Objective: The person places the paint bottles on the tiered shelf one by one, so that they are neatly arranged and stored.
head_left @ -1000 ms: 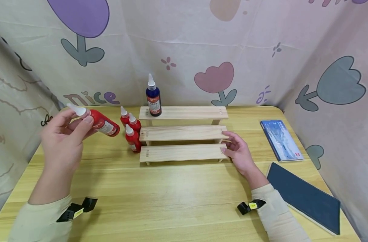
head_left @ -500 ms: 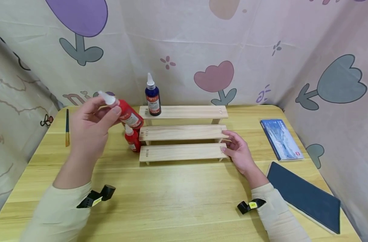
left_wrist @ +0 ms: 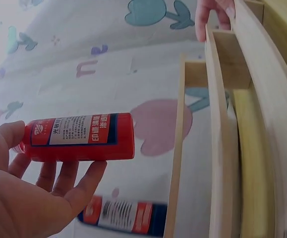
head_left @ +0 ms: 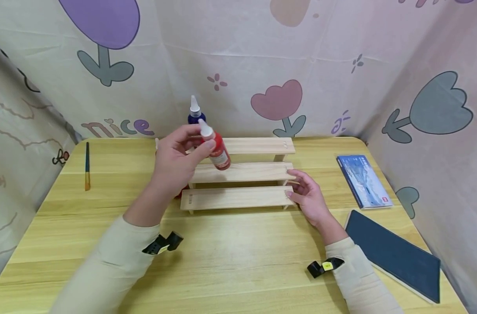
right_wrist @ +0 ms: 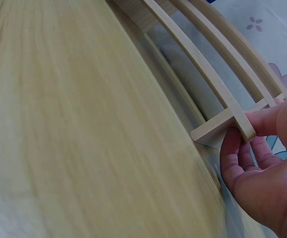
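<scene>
My left hand holds a red squeeze bottle near its white nozzle cap, tilted, in front of the wooden three-tier rack. In the left wrist view the red bottle lies across thumb and fingers, apart from the rack boards. A dark blue bottle stands at the top tier's left end, partly hidden by my hand. My right hand grips the rack's right end; in the right wrist view the thumb is above a board and fingers are below it.
Other red bottles beside the rack's left end are mostly hidden behind my left hand. A paintbrush lies at the far left. On the right lie a blue-covered book and a dark navy notebook. Patterned cloth hangs behind the table.
My left hand has carried the red bottle rightward from the table's left side to in front of the rack, uncovering the paintbrush. My right hand stays on the rack's end.
</scene>
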Demonstrator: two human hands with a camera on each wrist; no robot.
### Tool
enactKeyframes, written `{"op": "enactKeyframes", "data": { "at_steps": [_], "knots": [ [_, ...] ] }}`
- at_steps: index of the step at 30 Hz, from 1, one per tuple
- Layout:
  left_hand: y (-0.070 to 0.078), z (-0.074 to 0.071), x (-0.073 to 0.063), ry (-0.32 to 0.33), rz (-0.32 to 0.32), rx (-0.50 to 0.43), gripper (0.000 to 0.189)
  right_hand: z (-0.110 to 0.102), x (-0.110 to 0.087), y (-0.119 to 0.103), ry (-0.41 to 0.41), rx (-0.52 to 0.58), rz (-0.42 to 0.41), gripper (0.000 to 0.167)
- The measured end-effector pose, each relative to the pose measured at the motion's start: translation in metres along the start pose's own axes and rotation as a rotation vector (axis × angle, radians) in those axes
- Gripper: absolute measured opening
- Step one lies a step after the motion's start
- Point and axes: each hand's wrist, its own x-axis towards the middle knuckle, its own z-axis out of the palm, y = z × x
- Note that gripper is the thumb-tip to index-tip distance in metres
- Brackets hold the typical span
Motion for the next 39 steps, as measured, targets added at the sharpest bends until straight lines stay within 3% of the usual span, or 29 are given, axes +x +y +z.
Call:
{"op": "enactKeyframes", "data": {
  "at_steps": [13,20,30,39],
  "knots": [
    [-0.009,0.044,0.033,-0.160,0.027,0.060,0.029,0.000,-0.002,0.001,-0.003,0.001,-0.001,0.061],
    [-0.012,0.059,0.053,-0.195,-0.031,0.028,0.028,0.000,-0.002,0.002,-0.001,0.005,0.003,0.061],
    [-0.019,0.083,0.085,-0.238,-0.015,0.005,0.027,-0.001,-0.001,0.003,0.000,0.000,0.003,0.060],
    [-0.025,0.102,0.103,-0.255,-0.032,0.019,0.028,0.000,0.001,-0.001,-0.001,0.018,0.016,0.061]
  ]
}}
